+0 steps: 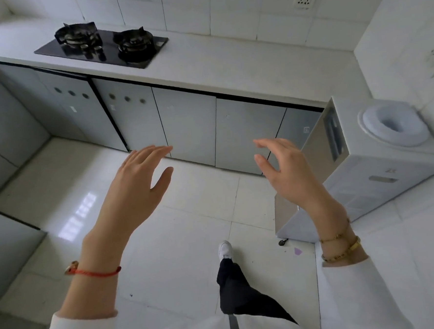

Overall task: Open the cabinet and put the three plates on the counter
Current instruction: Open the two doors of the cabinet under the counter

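Observation:
A row of grey cabinet doors [188,123] runs under the white counter [230,69], and all the doors are closed. No plates show anywhere. My left hand [138,184] hovers open in mid-air, fingers apart, in front of the middle doors. My right hand [285,170] is raised beside it, also open with curled fingers, holding nothing. Both hands are well short of the doors, above the floor.
A black two-burner gas hob [102,48] is set into the counter at the left. A white water dispenser [378,154] without a bottle stands at the right, against the wall. White floor tiles [188,217] lie below; my leg and shoe [225,250] step forward.

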Tool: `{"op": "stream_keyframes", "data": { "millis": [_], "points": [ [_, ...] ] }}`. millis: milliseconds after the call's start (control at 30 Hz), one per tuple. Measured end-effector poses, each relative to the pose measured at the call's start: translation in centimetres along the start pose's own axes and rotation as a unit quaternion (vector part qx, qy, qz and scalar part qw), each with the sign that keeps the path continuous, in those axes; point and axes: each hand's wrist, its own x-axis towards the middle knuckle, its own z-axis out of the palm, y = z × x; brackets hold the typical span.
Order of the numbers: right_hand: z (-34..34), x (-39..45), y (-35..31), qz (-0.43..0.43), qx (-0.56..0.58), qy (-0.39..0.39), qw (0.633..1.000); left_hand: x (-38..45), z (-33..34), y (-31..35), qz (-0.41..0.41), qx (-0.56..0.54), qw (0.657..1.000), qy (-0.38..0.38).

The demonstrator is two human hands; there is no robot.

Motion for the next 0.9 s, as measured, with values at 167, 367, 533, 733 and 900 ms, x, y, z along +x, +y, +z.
{"op": "stream_keyframes", "data": {
  "millis": [167,367,533,733,900],
  "points": [
    [-0.3,9.2,2.3,-0.018,0.010,-0.003,1.000,8.4,0.9,-0.4,-0.015,0.010,1.000,0.015],
    [-1.5,19.4,4.4,-0.037,0.017,-0.019,0.999,17.4,1.9,-0.8,-0.037,0.020,0.999,0.025],
    [-1.4,25.9,5.6,-0.053,0.032,-0.031,0.998,22.5,3.0,-1.5,-0.055,0.030,0.998,0.028],
    [-0.1,31.1,6.8,-0.057,0.033,-0.055,0.996,26.7,4.3,-3.0,-0.075,0.037,0.996,0.014],
    [1.4,35.2,7.4,-0.052,0.034,-0.065,0.996,30.7,5.5,-5.3,-0.087,0.030,0.996,0.006]
  ]
}}
